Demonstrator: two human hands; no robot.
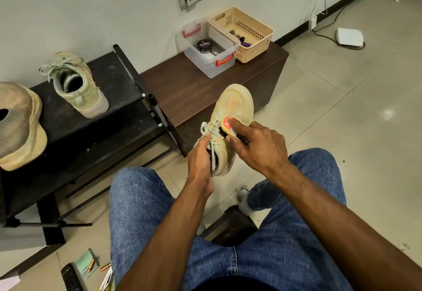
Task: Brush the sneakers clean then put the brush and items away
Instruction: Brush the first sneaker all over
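Pale floor tiles and a grey wall frame a dark wooden worktop (205, 85), which carries a clear box (211, 49) and a cream basket (245, 31) at its far end. Held in the air just off the worktop's near edge, the sneaker (233, 117) points its toe up and away. The left hand (201, 158) grips it at the lace end. The right hand (258, 144) curls its fingers (239, 128) round the brush (230, 127), pressed across the sneaker's right side. Judging by this, strokes should run along the sneaker's length, toward the toe.
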